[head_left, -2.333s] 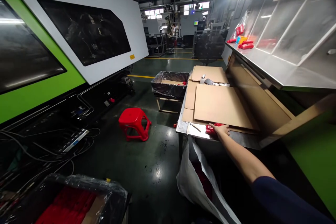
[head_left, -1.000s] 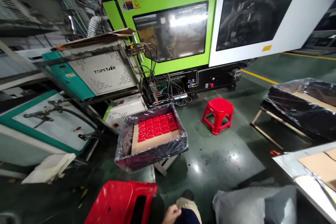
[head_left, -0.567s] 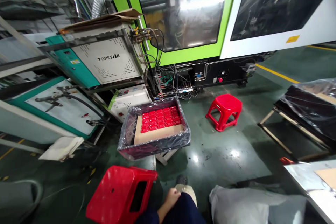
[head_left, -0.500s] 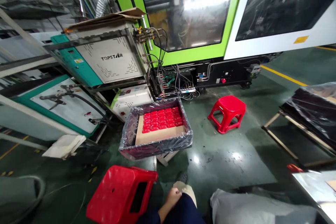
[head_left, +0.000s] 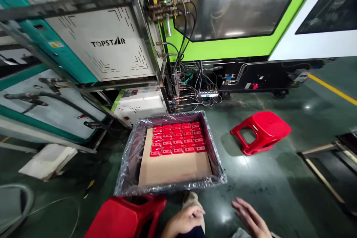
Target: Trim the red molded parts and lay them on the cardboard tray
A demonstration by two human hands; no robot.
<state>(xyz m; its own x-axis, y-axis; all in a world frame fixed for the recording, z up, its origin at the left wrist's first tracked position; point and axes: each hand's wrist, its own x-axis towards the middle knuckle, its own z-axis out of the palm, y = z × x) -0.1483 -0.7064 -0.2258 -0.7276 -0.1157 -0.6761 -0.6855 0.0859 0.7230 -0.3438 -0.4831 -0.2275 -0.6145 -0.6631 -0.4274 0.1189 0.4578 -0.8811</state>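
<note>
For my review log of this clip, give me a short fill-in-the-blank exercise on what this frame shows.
1. The parts lying in rows in the lined box are ____ in colour.
2. The parts rest on a sheet of ____ inside the box.
3. The stool to the right of the box stands on the ____.
4. The left hand and the right hand both hold ____.

Missing words: red; cardboard; floor; nothing
</note>
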